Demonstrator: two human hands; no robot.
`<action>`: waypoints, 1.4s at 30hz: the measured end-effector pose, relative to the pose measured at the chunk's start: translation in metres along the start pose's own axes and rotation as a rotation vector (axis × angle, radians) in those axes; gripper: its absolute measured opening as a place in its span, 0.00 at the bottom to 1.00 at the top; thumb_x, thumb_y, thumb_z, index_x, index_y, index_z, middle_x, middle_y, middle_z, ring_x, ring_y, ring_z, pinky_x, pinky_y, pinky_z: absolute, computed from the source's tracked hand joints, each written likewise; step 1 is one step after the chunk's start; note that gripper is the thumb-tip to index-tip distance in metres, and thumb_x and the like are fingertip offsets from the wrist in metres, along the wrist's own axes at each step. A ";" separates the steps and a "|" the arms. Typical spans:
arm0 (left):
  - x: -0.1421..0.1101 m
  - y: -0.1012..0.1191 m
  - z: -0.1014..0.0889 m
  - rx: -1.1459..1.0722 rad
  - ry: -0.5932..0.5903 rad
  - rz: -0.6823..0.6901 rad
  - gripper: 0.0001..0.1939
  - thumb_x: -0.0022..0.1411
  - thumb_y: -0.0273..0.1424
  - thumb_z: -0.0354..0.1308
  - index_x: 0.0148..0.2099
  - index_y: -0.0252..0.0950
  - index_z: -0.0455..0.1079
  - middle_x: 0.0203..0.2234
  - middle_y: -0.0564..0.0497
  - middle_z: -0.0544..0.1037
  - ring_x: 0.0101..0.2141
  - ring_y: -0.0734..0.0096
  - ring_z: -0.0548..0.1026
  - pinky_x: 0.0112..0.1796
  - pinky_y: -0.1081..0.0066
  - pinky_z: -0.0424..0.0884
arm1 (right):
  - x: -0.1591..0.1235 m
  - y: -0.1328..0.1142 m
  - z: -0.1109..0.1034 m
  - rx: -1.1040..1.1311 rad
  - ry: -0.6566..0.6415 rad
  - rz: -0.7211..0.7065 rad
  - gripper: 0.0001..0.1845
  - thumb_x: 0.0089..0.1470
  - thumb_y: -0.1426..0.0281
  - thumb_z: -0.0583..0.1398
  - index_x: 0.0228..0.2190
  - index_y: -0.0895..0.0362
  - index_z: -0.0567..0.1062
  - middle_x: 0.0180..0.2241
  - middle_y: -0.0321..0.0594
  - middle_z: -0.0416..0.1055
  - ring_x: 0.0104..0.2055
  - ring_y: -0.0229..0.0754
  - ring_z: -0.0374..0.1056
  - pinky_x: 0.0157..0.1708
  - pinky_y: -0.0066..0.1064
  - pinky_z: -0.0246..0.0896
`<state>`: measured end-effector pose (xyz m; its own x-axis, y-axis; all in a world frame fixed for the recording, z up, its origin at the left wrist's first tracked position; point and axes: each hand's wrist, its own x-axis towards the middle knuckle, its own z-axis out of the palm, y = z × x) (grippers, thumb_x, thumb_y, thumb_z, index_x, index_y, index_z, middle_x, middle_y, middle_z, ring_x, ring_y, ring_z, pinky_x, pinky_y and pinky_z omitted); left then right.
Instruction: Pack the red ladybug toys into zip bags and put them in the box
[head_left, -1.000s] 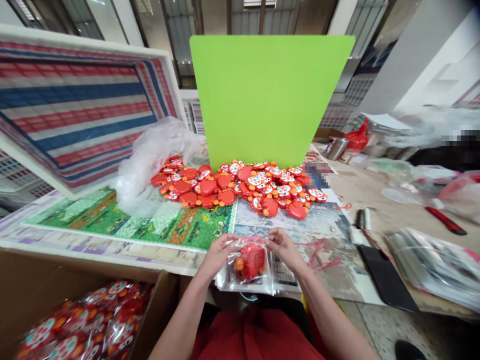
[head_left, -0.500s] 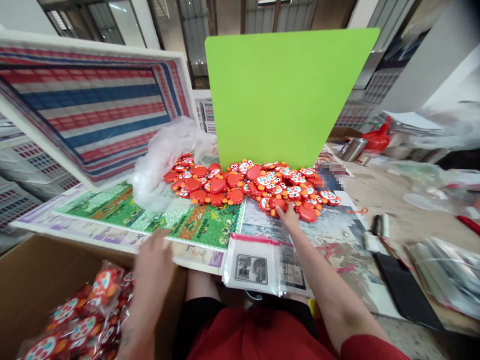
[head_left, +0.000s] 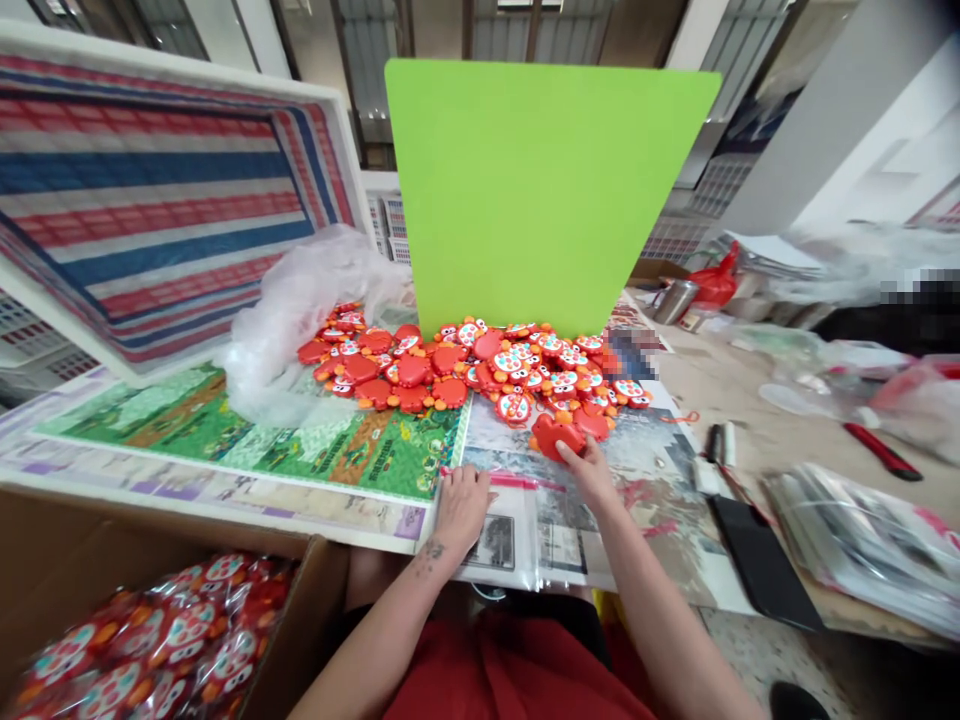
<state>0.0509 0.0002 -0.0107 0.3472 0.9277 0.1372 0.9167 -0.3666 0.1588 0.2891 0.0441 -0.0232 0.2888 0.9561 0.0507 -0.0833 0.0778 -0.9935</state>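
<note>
My right hand (head_left: 589, 470) grips a red crab-shaped toy (head_left: 556, 436), held just in front of a heap of the same red and orange toys (head_left: 480, 370) on the table. My left hand (head_left: 461, 505) rests with curled fingers on the top of a stack of clear zip bags (head_left: 536, 530) at the table's near edge, pinching the uppermost bag by its pink strip. To my lower left a cardboard box (head_left: 315, 610) holds several bagged toys (head_left: 150, 650).
A green board (head_left: 540, 190) stands behind the heap. A crumpled clear plastic sheet (head_left: 300, 320) lies to its left, under a striped panel (head_left: 150, 200). To the right lie a black pouch (head_left: 761, 560), a red-handled tool (head_left: 881, 450), a metal cup (head_left: 675, 297) and more plastic bags (head_left: 870, 540).
The bagged toy went from both hands into the cardboard box with my left hand. My right hand reached to the heap, took a toy and drew it back; my left hand returned to the bags.
</note>
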 end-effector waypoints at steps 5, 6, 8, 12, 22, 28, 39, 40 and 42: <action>-0.007 -0.003 0.012 -0.143 0.062 0.054 0.08 0.67 0.32 0.52 0.41 0.34 0.69 0.38 0.44 0.72 0.42 0.58 0.68 0.43 0.60 0.64 | -0.023 -0.022 -0.001 -0.056 -0.188 -0.039 0.24 0.45 0.58 0.68 0.42 0.55 0.72 0.42 0.41 0.75 0.43 0.45 0.71 0.46 0.38 0.66; -0.008 -0.003 0.015 -0.194 0.084 0.045 0.07 0.67 0.31 0.51 0.43 0.34 0.68 0.38 0.45 0.72 0.42 0.59 0.68 0.43 0.61 0.64 | -0.026 -0.027 0.000 -0.083 -0.254 -0.040 0.23 0.46 0.59 0.68 0.42 0.55 0.73 0.41 0.41 0.75 0.42 0.45 0.70 0.46 0.38 0.65; -0.010 -0.005 0.018 -0.287 0.126 0.003 0.11 0.67 0.31 0.51 0.51 0.34 0.64 0.37 0.47 0.73 0.41 0.61 0.69 0.44 0.62 0.64 | -0.030 -0.038 0.003 -0.122 -0.414 -0.024 0.23 0.45 0.60 0.68 0.42 0.55 0.74 0.41 0.40 0.75 0.42 0.45 0.71 0.45 0.37 0.66; -0.011 -0.006 0.016 -0.306 0.152 0.041 0.14 0.67 0.28 0.50 0.55 0.35 0.62 0.41 0.46 0.73 0.44 0.61 0.68 0.47 0.61 0.62 | -0.030 -0.045 0.014 -0.124 -0.591 -0.009 0.24 0.46 0.62 0.68 0.45 0.53 0.74 0.43 0.39 0.75 0.44 0.45 0.71 0.47 0.37 0.66; -0.013 -0.007 0.013 -0.267 0.237 0.162 0.06 0.66 0.31 0.53 0.38 0.38 0.71 0.35 0.49 0.74 0.40 0.62 0.66 0.44 0.61 0.61 | -0.010 -0.014 0.063 -0.467 -0.639 -0.068 0.27 0.57 0.49 0.53 0.43 0.56 0.78 0.44 0.42 0.77 0.46 0.49 0.71 0.50 0.42 0.62; -0.014 -0.005 0.008 -0.398 0.367 0.107 0.05 0.65 0.26 0.53 0.38 0.37 0.71 0.42 0.47 0.73 0.45 0.62 0.67 0.47 0.60 0.64 | -0.021 -0.010 0.083 -0.811 -0.666 -0.334 0.28 0.63 0.54 0.46 0.28 0.55 0.78 0.27 0.41 0.75 0.36 0.45 0.69 0.42 0.35 0.62; 0.002 -0.010 -0.013 -0.576 0.060 0.078 0.05 0.64 0.26 0.52 0.36 0.38 0.69 0.37 0.50 0.78 0.43 0.63 0.72 0.52 0.56 0.61 | -0.059 0.002 0.053 -0.716 -0.206 -0.190 0.19 0.56 0.72 0.51 0.46 0.53 0.74 0.38 0.40 0.78 0.39 0.44 0.73 0.43 0.36 0.65; 0.002 -0.010 -0.018 -0.585 0.026 0.089 0.05 0.64 0.27 0.52 0.36 0.39 0.69 0.33 0.51 0.77 0.40 0.64 0.72 0.52 0.56 0.61 | -0.060 0.002 0.055 -0.693 -0.173 -0.213 0.19 0.55 0.71 0.51 0.46 0.54 0.74 0.40 0.41 0.77 0.41 0.44 0.72 0.44 0.38 0.65; 0.001 -0.011 -0.025 -0.629 0.047 0.084 0.04 0.64 0.30 0.54 0.37 0.39 0.70 0.33 0.51 0.76 0.41 0.63 0.72 0.51 0.57 0.62 | -0.062 0.000 0.059 -0.654 -0.146 -0.254 0.18 0.55 0.71 0.51 0.44 0.55 0.75 0.42 0.43 0.77 0.44 0.46 0.72 0.47 0.40 0.64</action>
<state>0.0359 0.0033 0.0124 0.3911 0.8949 0.2150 0.5904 -0.4231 0.6873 0.2148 0.0020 -0.0202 0.0890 0.9626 0.2560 0.5715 0.1611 -0.8047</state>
